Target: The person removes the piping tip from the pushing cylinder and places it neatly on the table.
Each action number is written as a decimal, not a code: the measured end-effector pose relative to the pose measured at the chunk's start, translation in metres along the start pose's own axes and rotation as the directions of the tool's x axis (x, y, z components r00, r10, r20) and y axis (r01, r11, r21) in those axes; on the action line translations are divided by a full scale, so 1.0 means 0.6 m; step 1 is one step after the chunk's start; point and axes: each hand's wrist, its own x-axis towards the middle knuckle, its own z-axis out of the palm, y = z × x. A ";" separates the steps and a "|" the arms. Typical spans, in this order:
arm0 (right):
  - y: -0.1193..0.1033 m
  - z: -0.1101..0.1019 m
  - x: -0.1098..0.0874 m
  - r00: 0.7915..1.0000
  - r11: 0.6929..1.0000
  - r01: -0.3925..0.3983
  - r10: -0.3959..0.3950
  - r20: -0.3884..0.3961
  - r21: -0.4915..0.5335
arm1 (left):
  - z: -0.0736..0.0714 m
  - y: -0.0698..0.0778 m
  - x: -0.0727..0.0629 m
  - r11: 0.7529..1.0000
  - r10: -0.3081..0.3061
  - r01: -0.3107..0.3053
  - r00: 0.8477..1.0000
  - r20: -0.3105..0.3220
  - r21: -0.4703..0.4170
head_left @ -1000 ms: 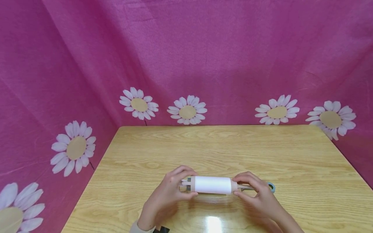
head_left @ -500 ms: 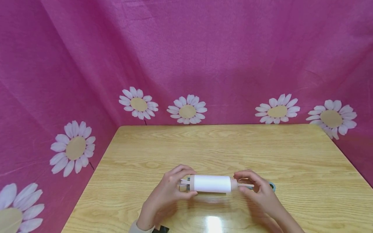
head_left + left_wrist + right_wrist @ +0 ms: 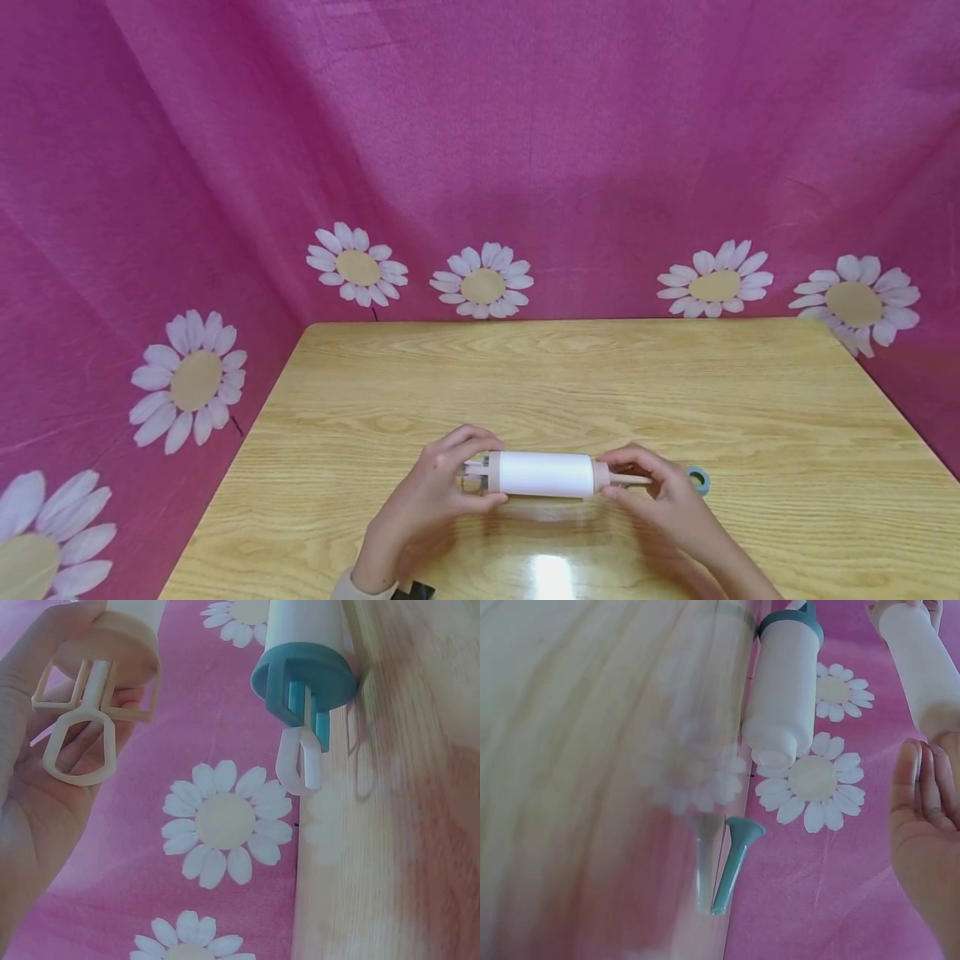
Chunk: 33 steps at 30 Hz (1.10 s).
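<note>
Left hand (image 3: 427,492) gripping white beige-collared plastic cylinder (image 3: 546,475); right hand (image 3: 671,504) pinching beige tapered nozzle (image 3: 603,477), apparently seated, tightness unclear. White teal-collared plastic cylinder (image 3: 781,690) lying bare-ended, teal flared nozzle (image 3: 735,864) waiting unattached.

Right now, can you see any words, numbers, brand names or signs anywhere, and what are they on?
None can be read in any view.
White tube with beige end: no writing shows.
White tube with teal cap: none shows.
Beige nozzle and teal nozzle: none shows.
Pink cloth: flower pictures, no letters.
Hidden sides can't be checked.
</note>
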 end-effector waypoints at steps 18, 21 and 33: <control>-0.001 0.006 0.005 0.956 0.958 0.288 -0.287 -0.060 0.004 | 0.002 -0.004 -0.002 1.000 0.016 -0.016 0.999 -0.032 -0.002; -0.008 0.006 -0.001 0.997 0.997 0.067 -0.066 -0.050 0.023 | 0.001 -0.004 -0.003 1.000 0.022 -0.022 0.999 -0.035 -0.001; -0.009 0.009 -0.001 0.996 0.996 0.084 -0.083 -0.037 0.014 | 0.000 -0.004 -0.007 0.999 0.027 -0.026 0.999 -0.041 0.018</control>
